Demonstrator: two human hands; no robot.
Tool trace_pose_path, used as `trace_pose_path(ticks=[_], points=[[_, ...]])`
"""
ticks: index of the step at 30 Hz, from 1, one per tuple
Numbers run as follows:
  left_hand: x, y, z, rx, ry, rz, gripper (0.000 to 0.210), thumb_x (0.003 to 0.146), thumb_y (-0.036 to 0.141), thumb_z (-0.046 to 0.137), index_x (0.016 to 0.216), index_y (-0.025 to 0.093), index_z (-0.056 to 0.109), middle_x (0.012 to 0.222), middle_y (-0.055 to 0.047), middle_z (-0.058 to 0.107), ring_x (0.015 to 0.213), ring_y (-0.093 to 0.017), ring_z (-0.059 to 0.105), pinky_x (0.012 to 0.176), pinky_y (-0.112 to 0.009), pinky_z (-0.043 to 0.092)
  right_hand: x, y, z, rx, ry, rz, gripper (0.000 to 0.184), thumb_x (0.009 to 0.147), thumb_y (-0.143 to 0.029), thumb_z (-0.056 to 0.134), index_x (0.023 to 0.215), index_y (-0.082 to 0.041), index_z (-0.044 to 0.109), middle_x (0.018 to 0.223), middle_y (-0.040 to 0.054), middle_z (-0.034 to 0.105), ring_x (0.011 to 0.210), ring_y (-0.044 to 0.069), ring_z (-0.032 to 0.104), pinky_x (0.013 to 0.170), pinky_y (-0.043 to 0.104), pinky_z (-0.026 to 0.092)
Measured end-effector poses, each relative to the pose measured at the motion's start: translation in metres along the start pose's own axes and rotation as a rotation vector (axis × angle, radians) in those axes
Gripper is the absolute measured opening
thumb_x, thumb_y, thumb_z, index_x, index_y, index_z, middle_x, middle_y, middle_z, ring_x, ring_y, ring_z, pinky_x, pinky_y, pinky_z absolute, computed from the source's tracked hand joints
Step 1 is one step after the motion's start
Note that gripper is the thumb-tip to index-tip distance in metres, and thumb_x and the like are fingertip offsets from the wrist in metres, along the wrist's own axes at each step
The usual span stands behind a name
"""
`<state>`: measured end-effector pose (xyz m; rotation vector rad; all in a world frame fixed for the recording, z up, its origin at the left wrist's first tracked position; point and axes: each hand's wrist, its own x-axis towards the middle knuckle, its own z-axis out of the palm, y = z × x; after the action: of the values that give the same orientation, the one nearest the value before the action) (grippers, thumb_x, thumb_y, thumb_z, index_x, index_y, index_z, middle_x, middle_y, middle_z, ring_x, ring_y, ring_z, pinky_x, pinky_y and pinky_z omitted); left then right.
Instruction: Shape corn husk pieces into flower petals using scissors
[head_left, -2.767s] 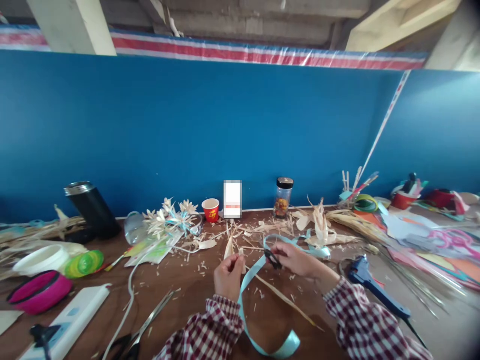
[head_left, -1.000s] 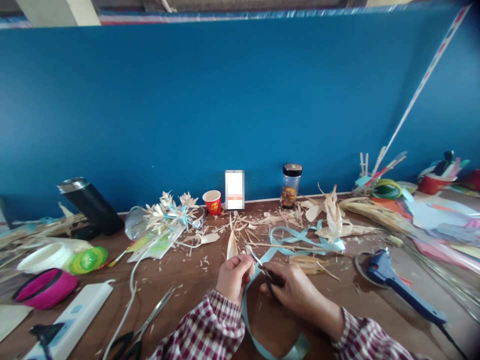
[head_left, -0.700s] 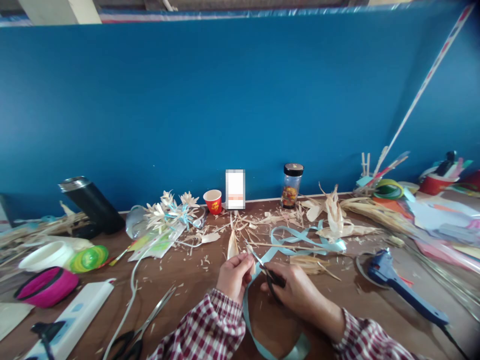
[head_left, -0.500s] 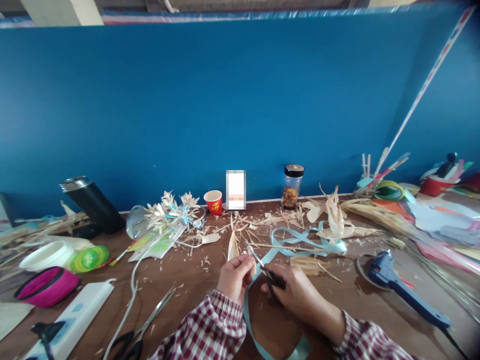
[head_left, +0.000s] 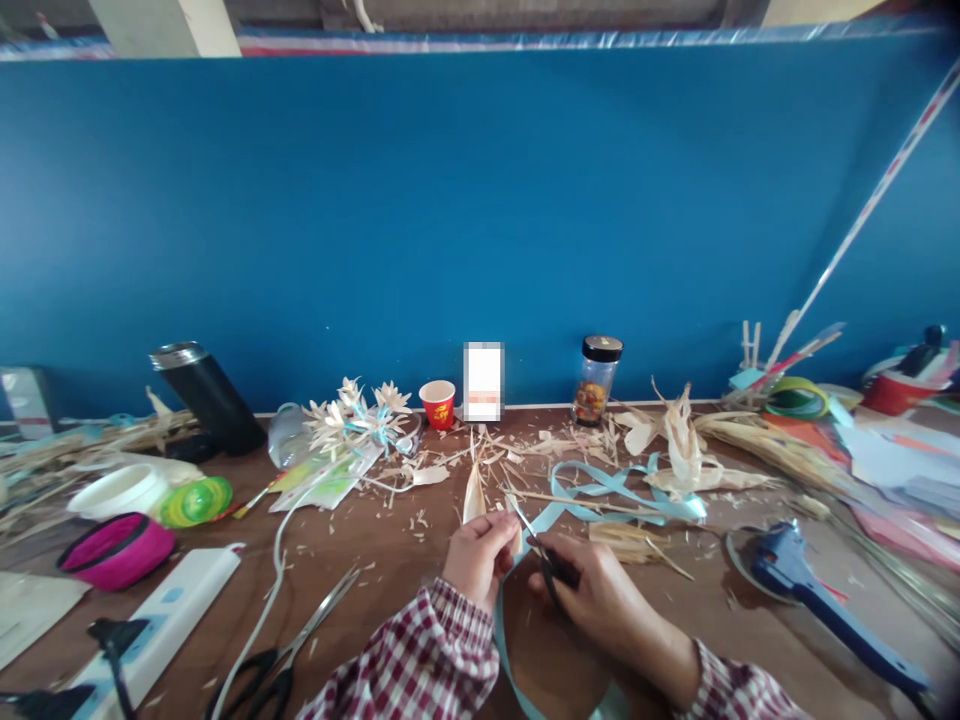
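Note:
Between the fingertips of my left hand [head_left: 481,555] is a pale piece of dried corn husk [head_left: 517,536], pinched upright. My right hand [head_left: 592,585] is closed round the black handles of a small pair of scissors [head_left: 555,577]. Their blades point up and left, right beside the husk piece; whether they touch it I cannot tell. A longer husk leaf [head_left: 474,492] stands just beyond my left fingers. Light blue ribbon [head_left: 504,640] runs behind and below both hands, across the table.
Larger scissors [head_left: 300,640] lie at the lower left, near a white power strip [head_left: 169,625]. A blue glue gun [head_left: 825,600] rests at the right. Husk flowers [head_left: 356,415], a red paper cup [head_left: 437,405] and a lidded jar [head_left: 598,380] stand along the blue partition [head_left: 480,200].
The whole view has shifted slightly, so things sit a little further right. My hands keep nearly the same pose, husk and scissors still held close together.

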<state>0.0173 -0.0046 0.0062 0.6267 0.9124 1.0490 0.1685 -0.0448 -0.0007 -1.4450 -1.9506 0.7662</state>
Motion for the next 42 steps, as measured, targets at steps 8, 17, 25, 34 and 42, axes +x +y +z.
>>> trace_pose_path(ticks=[8,17,25,34,42], points=[[-0.0028,0.0028,0.0018,-0.032,0.008,-0.012,0.043,0.045,0.041,0.084,0.051,0.012,0.052,0.044,0.005,0.043,0.042,-0.003,0.034,0.041,-0.015,0.025,0.0005,-0.0013,0.0008,-0.014,0.0,0.015,0.006,0.076,-0.021,0.056,0.081,-0.019,0.059,0.069,-0.0017,0.062,0.061,0.013,0.05,0.057,0.022,0.034],[-0.005,0.0053,0.0036,-0.045,-0.019,-0.012,0.041,0.047,0.039,0.084,0.049,0.013,0.053,0.045,0.005,0.043,0.041,-0.003,0.035,0.04,-0.016,0.025,-0.0006,-0.0002,0.0036,-0.021,0.009,0.008,0.006,0.078,-0.025,0.056,0.078,-0.019,0.058,0.069,-0.0014,0.061,0.062,0.013,0.05,0.057,0.022,0.034],[-0.0042,0.0038,0.0031,-0.047,0.0,-0.03,0.042,0.043,0.039,0.085,0.05,0.012,0.054,0.044,0.005,0.045,0.041,-0.003,0.036,0.039,-0.016,0.026,-0.0011,-0.0022,0.004,-0.011,0.001,0.026,0.009,0.079,-0.026,0.055,0.084,-0.019,0.059,0.074,0.0001,0.064,0.064,0.014,0.053,0.058,0.022,0.036],[-0.0059,0.0053,0.0049,-0.044,-0.009,-0.021,0.041,0.045,0.038,0.085,0.049,0.012,0.054,0.044,0.004,0.045,0.042,-0.003,0.037,0.041,-0.016,0.027,-0.0011,-0.0022,0.0043,-0.002,0.013,0.006,0.007,0.08,-0.023,0.054,0.083,-0.019,0.059,0.073,0.0,0.063,0.063,0.014,0.051,0.059,0.022,0.036],[-0.0058,0.0052,0.0047,-0.056,-0.009,-0.023,0.041,0.043,0.039,0.085,0.049,0.012,0.053,0.043,0.005,0.045,0.041,-0.003,0.037,0.041,-0.016,0.027,-0.0021,-0.0015,0.0027,0.003,0.011,0.006,0.007,0.081,-0.023,0.054,0.085,-0.019,0.059,0.072,-0.0013,0.062,0.062,0.013,0.05,0.058,0.022,0.035]])
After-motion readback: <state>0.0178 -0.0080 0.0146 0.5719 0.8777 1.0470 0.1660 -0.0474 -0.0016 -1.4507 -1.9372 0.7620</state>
